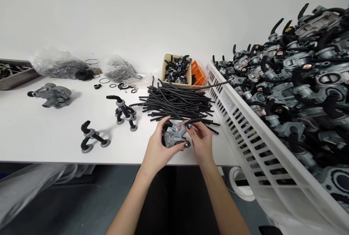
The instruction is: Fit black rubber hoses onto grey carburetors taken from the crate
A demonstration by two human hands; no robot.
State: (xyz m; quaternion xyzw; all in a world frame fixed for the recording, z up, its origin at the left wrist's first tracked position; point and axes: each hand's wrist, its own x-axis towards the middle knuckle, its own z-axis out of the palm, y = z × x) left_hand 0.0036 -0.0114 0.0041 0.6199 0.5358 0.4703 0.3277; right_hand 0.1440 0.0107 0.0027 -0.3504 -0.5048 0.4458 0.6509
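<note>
A grey metal carburetor (172, 137) is held just above the front part of the white table. My left hand (157, 143) wraps round its left and near side, thumb across the front. At its upper right, my right hand (201, 138) is closed with fingertips on a short black rubber hose (194, 120) by the carburetor's top. Just beyond my hands lies a pile of long black hoses (177, 100). To the left stand black elbow hoses with grey caps (92, 134), and a second such group (125, 113) is farther back.
A white slatted crate (245, 129) heaped with carburetors (300, 67) fills the right. Another carburetor (51, 95) lies at left. Behind are a yellow bin (165, 73) of small parts, an orange basket (198, 73), plastic bags (117, 68), black rings (104, 80) and a metal tray (20, 78).
</note>
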